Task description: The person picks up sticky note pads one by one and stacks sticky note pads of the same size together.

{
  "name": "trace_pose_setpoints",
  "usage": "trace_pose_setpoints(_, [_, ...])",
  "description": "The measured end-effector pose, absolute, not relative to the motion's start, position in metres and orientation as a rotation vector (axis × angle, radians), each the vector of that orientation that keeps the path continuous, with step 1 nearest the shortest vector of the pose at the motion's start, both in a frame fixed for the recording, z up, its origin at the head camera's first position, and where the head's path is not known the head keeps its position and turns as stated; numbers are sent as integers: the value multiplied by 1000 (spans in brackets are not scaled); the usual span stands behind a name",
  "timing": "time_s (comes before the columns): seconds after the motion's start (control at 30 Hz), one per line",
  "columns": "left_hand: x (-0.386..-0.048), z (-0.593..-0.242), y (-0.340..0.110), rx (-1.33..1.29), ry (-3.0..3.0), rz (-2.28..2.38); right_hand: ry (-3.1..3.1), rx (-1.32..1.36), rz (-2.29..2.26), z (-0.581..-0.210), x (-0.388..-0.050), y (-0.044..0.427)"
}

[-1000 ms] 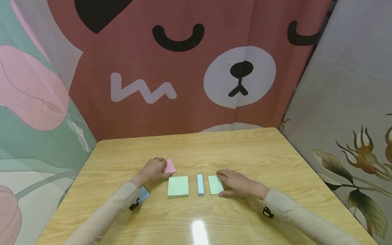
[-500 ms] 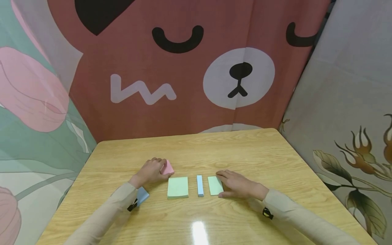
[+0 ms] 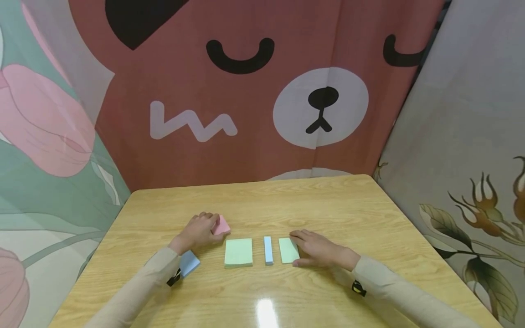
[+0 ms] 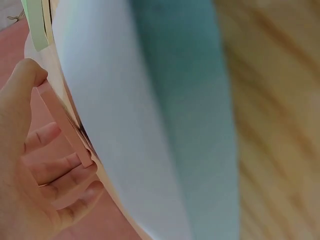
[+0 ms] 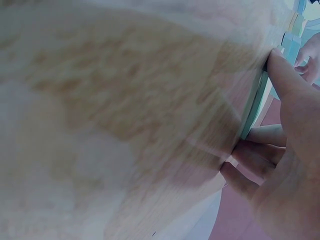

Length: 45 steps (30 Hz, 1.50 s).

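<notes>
Pinching the pink pad (image 3: 222,225) in the left hand (image 3: 199,231) and the rightmost green pad (image 3: 288,250) in the right hand (image 3: 319,248), possibly risking nudging the square green pad (image 3: 239,252) by sliding too close.

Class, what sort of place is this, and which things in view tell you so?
Probably an indoor workspace, perhaps screened off: a wood-grain table, a cartoon-animal hanging behind it, and plant-printed hangings at both sides.

Left pad (image 3: 239,252), middle pad (image 3: 268,250) and right pad (image 3: 288,250) in a row on the table (image 3: 328,200) before me, my right hand (image 3: 321,248) at the right pad's right side, fourth pad (image 3: 222,226) in my left hand (image 3: 198,231), behind and left of the row, fifth pad (image 3: 190,263) beside my left wrist
</notes>
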State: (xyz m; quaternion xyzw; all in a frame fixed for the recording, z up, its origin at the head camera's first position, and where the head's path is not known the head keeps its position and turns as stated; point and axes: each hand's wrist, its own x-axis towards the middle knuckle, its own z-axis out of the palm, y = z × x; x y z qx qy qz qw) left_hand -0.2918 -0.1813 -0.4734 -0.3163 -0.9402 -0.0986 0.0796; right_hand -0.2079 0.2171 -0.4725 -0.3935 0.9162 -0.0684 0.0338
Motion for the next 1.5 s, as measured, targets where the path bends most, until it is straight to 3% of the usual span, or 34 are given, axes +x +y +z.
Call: trace_pose_setpoints(1.5, [-286, -453, -155, -919, -2705, -277, 2819, -1182, -208, -475, -208, 218])
